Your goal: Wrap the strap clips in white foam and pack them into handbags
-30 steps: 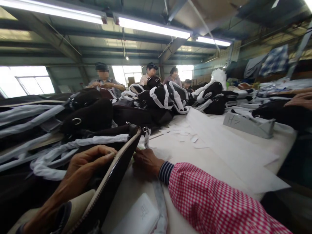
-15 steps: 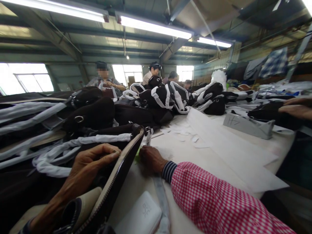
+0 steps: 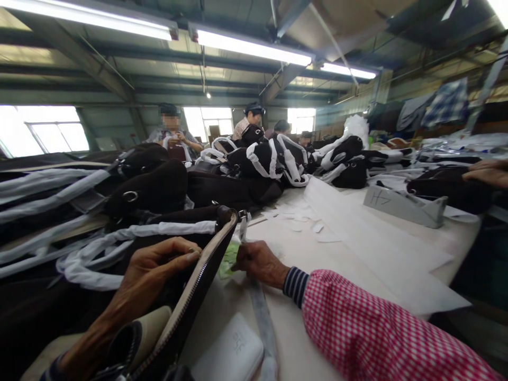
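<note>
A dark brown handbag [image 3: 216, 246] with a zipped edge and beige lining is propped up in front of me. My left hand [image 3: 161, 270] pinches the bag's beige edge between thumb and fingers. A handle [image 3: 159, 228] wrapped in white lies just beyond that hand. On the far side of the zipped edge, my right hand [image 3: 260, 262] has its fingers bent down at a patch of small light green pieces [image 3: 229, 259]. Its fingertips are partly hidden, so whether it holds one of them I cannot see.
A white device with digits [image 3: 234, 349] and a grey strip [image 3: 264, 317] lie close in front. Dark bags [image 3: 234, 185] pile up across the table. A grey holder [image 3: 405, 203] and white sheets [image 3: 369, 248] lie to the right. A co-worker's hand [image 3: 490, 173] is at far right; other people work behind.
My right hand has shifted a little to the right, uncovering more of the green pieces. My left hand keeps its pinch on the bag's edge.
</note>
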Motion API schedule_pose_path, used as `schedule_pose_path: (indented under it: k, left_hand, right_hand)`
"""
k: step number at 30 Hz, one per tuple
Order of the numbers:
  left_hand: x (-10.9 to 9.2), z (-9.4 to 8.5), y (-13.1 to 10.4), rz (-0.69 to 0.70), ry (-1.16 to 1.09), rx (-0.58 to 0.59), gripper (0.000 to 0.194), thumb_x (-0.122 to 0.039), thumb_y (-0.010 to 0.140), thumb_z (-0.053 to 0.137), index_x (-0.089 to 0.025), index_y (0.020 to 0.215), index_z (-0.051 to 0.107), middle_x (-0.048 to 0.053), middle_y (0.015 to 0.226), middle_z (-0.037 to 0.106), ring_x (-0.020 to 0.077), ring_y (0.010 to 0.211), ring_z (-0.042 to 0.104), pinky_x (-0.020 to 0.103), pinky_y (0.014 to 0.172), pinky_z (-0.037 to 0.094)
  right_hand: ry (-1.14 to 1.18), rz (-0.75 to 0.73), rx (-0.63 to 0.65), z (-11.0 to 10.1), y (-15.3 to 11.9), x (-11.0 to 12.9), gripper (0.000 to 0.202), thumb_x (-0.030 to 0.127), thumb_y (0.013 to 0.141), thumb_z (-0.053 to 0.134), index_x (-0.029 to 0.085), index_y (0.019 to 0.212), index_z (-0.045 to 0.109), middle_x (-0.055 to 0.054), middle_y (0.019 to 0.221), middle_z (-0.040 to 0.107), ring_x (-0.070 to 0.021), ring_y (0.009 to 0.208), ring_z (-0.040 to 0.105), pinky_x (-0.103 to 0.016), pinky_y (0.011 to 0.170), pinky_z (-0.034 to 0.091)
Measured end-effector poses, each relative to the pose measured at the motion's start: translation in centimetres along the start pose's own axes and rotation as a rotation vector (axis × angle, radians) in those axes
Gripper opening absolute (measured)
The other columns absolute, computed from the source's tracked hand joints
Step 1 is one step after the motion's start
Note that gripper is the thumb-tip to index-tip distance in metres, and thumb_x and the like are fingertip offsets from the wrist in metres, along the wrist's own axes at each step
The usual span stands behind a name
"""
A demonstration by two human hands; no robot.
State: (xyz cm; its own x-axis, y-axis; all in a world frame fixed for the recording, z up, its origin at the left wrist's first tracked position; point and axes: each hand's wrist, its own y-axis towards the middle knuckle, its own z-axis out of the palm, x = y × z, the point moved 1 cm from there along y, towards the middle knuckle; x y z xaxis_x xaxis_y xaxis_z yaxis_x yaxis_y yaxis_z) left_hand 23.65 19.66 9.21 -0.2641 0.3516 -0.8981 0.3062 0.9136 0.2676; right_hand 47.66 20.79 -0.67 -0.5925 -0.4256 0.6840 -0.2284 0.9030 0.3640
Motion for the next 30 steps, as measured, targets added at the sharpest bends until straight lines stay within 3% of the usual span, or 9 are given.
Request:
schedule_pose_path:
  k: [4,7,10,13,16,20,24,26,30]
  left_hand:
    - [1.1,0.2,0.2,0.054,0.072,0.052,0.037,-0.055,0.073,0.082,-0.019,0.081,0.077,0.006,0.087,0.075,0.0209,0.079,0.066,0.027,0.071,0.052]
    - [1.9,0.8,0.3,0.055,0.135,0.129,0.038,-0.057,0.08,0.075,-0.02,0.087,0.076,0.005,0.09,0.074,0.021,0.081,0.064,0.028,0.072,0.05]
    - [2.6,1.9,0.6,0.115,0.263,0.287,0.035,-0.055,0.091,0.064,-0.022,0.094,0.074,0.003,0.096,0.072,0.0211,0.088,0.064,0.03,0.08,0.049]
    - [3.1,3.3,1.1,0.256,0.532,0.518,0.021,-0.036,0.097,0.054,-0.025,0.104,0.071,0.003,0.105,0.068,0.022,0.101,0.061,0.031,0.089,0.046]
    - [3.3,4.3,1.6,0.373,0.82,0.728,0.034,-0.01,0.088,0.048,-0.026,0.111,0.065,0.001,0.11,0.067,0.0218,0.107,0.057,0.031,0.09,0.043]
    - [2.9,4.6,1.8,0.394,1.085,0.792,0.036,-0.005,0.078,0.054,-0.028,0.105,0.062,-0.002,0.11,0.067,0.0255,0.109,0.054,0.033,0.082,0.038]
    - [2.5,4.8,1.5,0.404,1.16,0.803,0.036,-0.007,0.08,0.057,-0.029,0.109,0.06,-0.002,0.117,0.065,0.0289,0.116,0.052,0.036,0.085,0.037]
    - [2.6,4.8,1.3,0.396,1.174,0.807,0.033,-0.008,0.083,0.057,-0.028,0.108,0.06,-0.002,0.12,0.065,0.0294,0.116,0.052,0.037,0.085,0.038]
    - [2.7,4.2,1.2,0.297,1.076,0.846,0.007,-0.024,0.094,0.059,-0.027,0.098,0.063,-0.001,0.117,0.065,0.0276,0.109,0.054,0.038,0.086,0.039]
  right_hand:
    - [0.529,0.158,-0.052,-1.7,-2.6,0.2,0.001,0.016,0.078,0.069,0.015,0.078,0.068,0.002,0.064,0.066,-0.0134,0.05,0.064,-0.018,0.04,0.043]
    - [0.695,0.221,-0.081,-3.3,-4.7,0.3,0.015,0.026,0.075,0.073,0.013,0.083,0.071,-0.001,0.068,0.069,-0.0144,0.053,0.066,-0.017,0.037,0.041]
    - [0.737,0.262,-0.059,-5.2,-6.6,0.8,0.024,0.034,0.074,0.079,0.011,0.078,0.072,-0.002,0.062,0.067,-0.0125,0.051,0.064,-0.016,0.038,0.041]
    - [0.694,0.27,-0.091,-6.8,-7.6,1.6,0.028,0.036,0.077,0.08,0.011,0.072,0.069,0.001,0.05,0.061,-0.0058,0.039,0.049,-0.014,0.037,0.032]
    - [0.704,0.266,-0.175,-7.4,-7.1,2.6,0.033,0.04,0.08,0.079,0.013,0.068,0.064,0.004,0.046,0.056,-0.0035,0.037,0.041,-0.014,0.037,0.028]
    - [0.8,0.205,-0.206,-5.7,-4.5,4.2,0.031,0.041,0.08,0.077,0.014,0.071,0.063,0.002,0.057,0.063,-0.0064,0.04,0.05,-0.016,0.036,0.031]
    - [0.689,0.126,-0.179,-2.6,-2.1,4.5,0.011,0.025,0.083,0.067,0.015,0.078,0.065,0.001,0.067,0.067,-0.0093,0.045,0.06,-0.017,0.04,0.039]
    - [0.56,0.148,-0.174,-1.3,-1.9,3.8,0.01,0.017,0.084,0.062,0.015,0.075,0.064,0.002,0.062,0.064,-0.009,0.043,0.059,-0.017,0.043,0.042]
    - [0.452,0.245,-0.147,-0.4,-3.2,2.2,0.014,0.014,0.086,0.058,0.016,0.072,0.061,0.003,0.059,0.064,-0.0106,0.042,0.062,-0.018,0.044,0.044]
